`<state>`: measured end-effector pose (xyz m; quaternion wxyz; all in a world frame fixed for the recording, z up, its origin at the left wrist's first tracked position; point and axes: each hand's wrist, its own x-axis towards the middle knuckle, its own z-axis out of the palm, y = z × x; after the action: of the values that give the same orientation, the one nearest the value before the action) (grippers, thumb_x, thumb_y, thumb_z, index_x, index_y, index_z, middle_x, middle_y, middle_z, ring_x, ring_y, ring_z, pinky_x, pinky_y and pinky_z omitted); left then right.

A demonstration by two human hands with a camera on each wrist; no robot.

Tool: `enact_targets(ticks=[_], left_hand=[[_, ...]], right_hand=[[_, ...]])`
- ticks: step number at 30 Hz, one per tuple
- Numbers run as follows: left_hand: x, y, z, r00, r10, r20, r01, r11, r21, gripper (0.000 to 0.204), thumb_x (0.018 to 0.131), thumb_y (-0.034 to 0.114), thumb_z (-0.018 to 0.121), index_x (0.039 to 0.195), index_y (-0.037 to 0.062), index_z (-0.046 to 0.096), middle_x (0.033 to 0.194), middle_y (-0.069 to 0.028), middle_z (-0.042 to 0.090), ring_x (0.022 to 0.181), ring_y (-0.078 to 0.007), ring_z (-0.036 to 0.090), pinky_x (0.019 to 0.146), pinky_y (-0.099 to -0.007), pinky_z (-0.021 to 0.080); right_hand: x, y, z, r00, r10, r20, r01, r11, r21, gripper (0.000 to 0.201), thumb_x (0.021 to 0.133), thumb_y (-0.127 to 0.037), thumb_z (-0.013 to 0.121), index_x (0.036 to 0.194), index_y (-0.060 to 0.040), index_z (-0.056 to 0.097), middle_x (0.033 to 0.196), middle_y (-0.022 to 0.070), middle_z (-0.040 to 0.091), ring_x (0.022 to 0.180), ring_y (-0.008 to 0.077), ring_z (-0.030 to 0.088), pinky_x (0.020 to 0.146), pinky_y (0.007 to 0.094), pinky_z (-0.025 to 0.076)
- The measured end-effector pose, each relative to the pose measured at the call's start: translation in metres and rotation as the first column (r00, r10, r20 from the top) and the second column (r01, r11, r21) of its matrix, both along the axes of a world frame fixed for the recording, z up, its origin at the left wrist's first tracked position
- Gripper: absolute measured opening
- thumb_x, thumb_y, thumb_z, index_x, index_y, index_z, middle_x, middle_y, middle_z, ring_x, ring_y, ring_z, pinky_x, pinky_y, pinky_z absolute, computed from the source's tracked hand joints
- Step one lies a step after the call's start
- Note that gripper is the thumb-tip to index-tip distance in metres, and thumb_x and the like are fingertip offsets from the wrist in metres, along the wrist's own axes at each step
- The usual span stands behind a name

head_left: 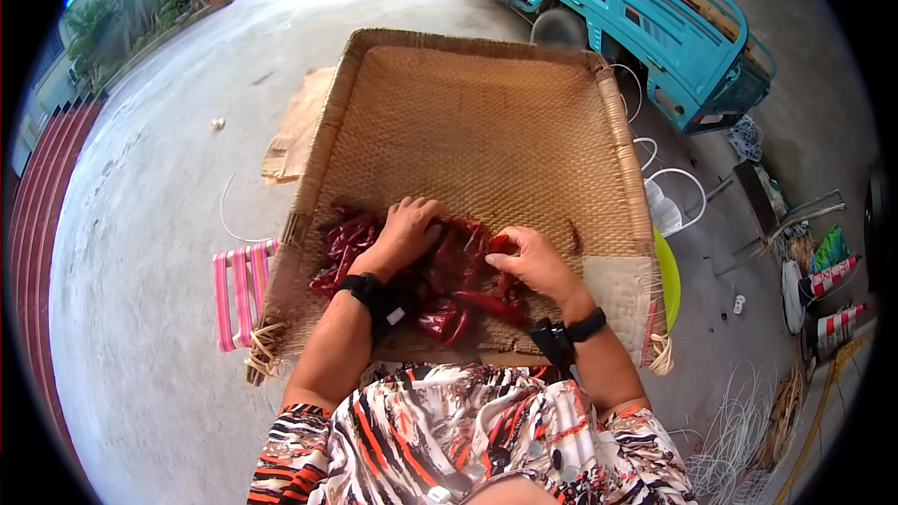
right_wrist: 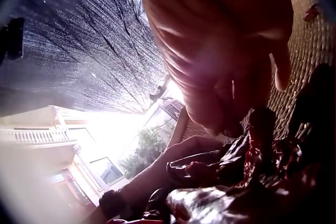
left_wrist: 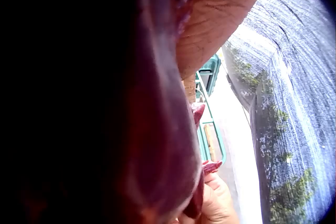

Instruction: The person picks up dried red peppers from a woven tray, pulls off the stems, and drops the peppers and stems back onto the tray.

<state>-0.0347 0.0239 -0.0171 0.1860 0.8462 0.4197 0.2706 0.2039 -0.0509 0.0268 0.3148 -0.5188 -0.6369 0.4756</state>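
Dried red chilies (head_left: 441, 320) lie in a loose, glossy heap at the near end of a woven basket tray (head_left: 486, 122). My left hand (head_left: 404, 236) reaches into the heap from the left, its fingers bent down among the chilies and the fingertips hidden; I cannot tell whether they hold one. To the right, my right hand (head_left: 538, 266) pinches a dried red chili (head_left: 503, 244) between thumb and fingers. In the left wrist view a large dark chili fills the middle, and the right hand (left_wrist: 216, 203) shows beyond it. The right wrist view looks under the right palm (right_wrist: 226, 50).
A single chili (head_left: 573, 236) lies apart on the weave. Around the tray are a pink striped stool (head_left: 245, 295), cardboard (head_left: 301, 126), a yellow-green basin (head_left: 667, 281) and a white bucket (head_left: 662, 210). A turquoise cargo vehicle (head_left: 636, 28) stands behind.
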Motion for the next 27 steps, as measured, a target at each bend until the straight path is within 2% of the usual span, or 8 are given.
enact_targets(ticks=[7,9,12,15,19,22,25,27], left_hand=[[0.002,-0.001,0.004,0.984,-0.165,-0.065,0.167,0.986,0.024,0.029,0.084,0.010,0.062,0.112,0.0178,0.064,0.116,-0.0050,0.061,0.113,-0.0299,0.050,0.095,-0.0445,0.039],[0.001,0.002,-0.001,0.982,-0.182,-0.048,0.183,0.982,0.037,0.028,0.083,0.009,0.064,0.110,0.0186,0.065,0.120,-0.0028,0.060,0.116,-0.0285,0.050,0.097,-0.0445,0.038],[0.002,0.004,-0.009,0.978,-0.197,-0.074,0.202,0.977,0.073,0.027,0.083,0.008,0.064,0.108,0.0189,0.065,0.124,-0.0008,0.059,0.117,-0.0272,0.049,0.099,-0.0441,0.037],[0.002,0.003,-0.004,0.972,-0.226,-0.058,0.229,0.973,0.042,0.025,0.084,0.008,0.064,0.107,0.0184,0.065,0.124,0.0003,0.059,0.117,-0.0266,0.049,0.100,-0.0434,0.035],[0.000,0.003,-0.004,0.971,-0.235,-0.047,0.236,0.972,0.001,0.021,0.085,0.010,0.062,0.104,0.0186,0.065,0.116,0.0003,0.061,0.112,-0.0276,0.050,0.099,-0.0440,0.035],[0.001,0.002,0.003,0.978,-0.204,-0.043,0.203,0.979,-0.034,0.020,0.085,0.011,0.062,0.103,0.0183,0.065,0.109,-0.0008,0.062,0.108,-0.0285,0.050,0.096,-0.0444,0.036],[0.001,0.002,0.000,0.984,-0.180,-0.006,0.179,0.982,-0.066,0.022,0.085,0.012,0.063,0.106,0.0174,0.064,0.105,-0.0023,0.062,0.106,-0.0286,0.050,0.095,-0.0440,0.037],[0.001,0.003,-0.002,0.986,-0.162,0.022,0.164,0.983,-0.084,0.025,0.084,0.014,0.064,0.109,0.0172,0.064,0.104,-0.0031,0.061,0.106,-0.0284,0.050,0.094,-0.0437,0.037]], right_hand=[[-0.006,-0.009,0.007,0.987,-0.150,0.053,0.138,0.972,0.191,0.021,0.090,-0.016,0.064,0.102,0.0010,0.063,0.081,0.0049,0.067,0.074,0.0136,0.065,0.065,0.0255,0.051],[-0.004,-0.012,0.008,0.889,-0.232,-0.395,0.236,0.971,-0.038,0.024,0.097,-0.025,0.058,0.101,-0.0019,0.062,0.081,0.0038,0.068,0.072,0.0120,0.065,0.066,0.0239,0.051],[0.022,-0.011,0.013,0.703,-0.394,-0.592,0.354,0.916,-0.189,0.024,0.097,-0.032,0.058,0.094,-0.0084,0.062,0.082,0.0035,0.068,0.069,0.0105,0.065,0.066,0.0246,0.054],[0.057,-0.019,0.030,0.308,-0.503,-0.808,0.542,0.790,-0.286,0.024,0.097,-0.033,0.057,0.093,-0.0094,0.062,0.080,0.0017,0.067,0.070,0.0109,0.065,0.064,0.0258,0.054],[0.114,-0.026,0.035,-0.077,-0.290,-0.954,0.732,0.633,-0.251,0.022,0.096,-0.031,0.059,0.093,-0.0094,0.062,0.079,-0.0004,0.064,0.067,0.0098,0.061,0.062,0.0257,0.053],[0.120,-0.035,0.038,0.239,-0.471,-0.849,0.690,0.698,-0.193,0.018,0.096,-0.026,0.060,0.095,-0.0083,0.062,0.081,0.0006,0.064,0.067,0.0103,0.060,0.062,0.0253,0.051],[0.105,-0.024,0.008,0.771,-0.607,-0.195,0.635,0.759,0.147,0.027,0.089,-0.022,0.065,0.110,-0.0057,0.061,0.088,0.0039,0.065,0.075,0.0154,0.063,0.068,0.0282,0.050],[0.091,-0.021,-0.005,0.689,-0.634,0.351,0.472,0.760,0.447,0.034,0.085,-0.023,0.068,0.115,-0.0098,0.059,0.104,0.0087,0.065,0.091,0.0256,0.065,0.077,0.0376,0.053]])
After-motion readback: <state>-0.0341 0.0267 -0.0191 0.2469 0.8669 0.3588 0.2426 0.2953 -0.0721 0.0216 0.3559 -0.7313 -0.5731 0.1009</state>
